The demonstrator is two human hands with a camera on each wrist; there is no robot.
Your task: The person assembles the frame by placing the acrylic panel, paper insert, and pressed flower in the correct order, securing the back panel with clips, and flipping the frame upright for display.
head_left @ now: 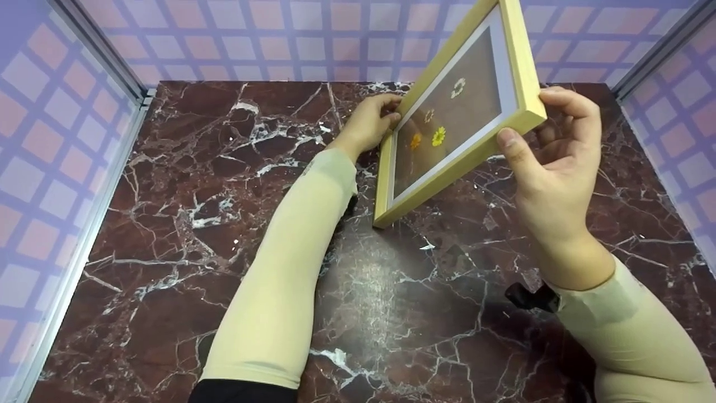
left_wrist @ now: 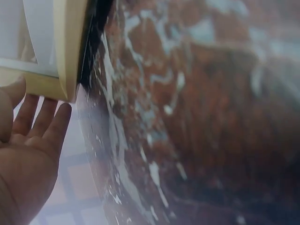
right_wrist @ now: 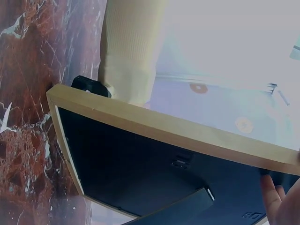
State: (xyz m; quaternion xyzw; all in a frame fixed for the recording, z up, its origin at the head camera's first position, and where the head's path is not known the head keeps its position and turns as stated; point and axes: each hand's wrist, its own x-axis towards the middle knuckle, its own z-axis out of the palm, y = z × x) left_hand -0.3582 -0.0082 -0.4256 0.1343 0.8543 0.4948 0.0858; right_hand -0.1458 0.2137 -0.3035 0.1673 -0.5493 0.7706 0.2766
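A light-wood picture frame (head_left: 464, 162) stands tilted, its lower edge on the marble-patterned table. Pressed flowers, white, yellow and orange, show behind the glass. My left hand (head_left: 366, 120) grips the frame's far lower side; the left wrist view shows the thumb on the front and fingers under the wooden edge (left_wrist: 68, 56). At the raised corner on the right, my right hand (head_left: 565, 157) pinches the frame between thumb and fingers. The right wrist view shows the black backing (right_wrist: 117, 154) with a stand leg (right_wrist: 173, 211) angled away from it; the right fingers touch that side.
The dark red table (head_left: 184, 268) has white veins and a few small white specks. Checkered walls (head_left: 313, 42) enclose it at the back and both sides, with metal rails (head_left: 106, 207) at the corners. A black strap piece (head_left: 531, 296) sits at my right wrist.
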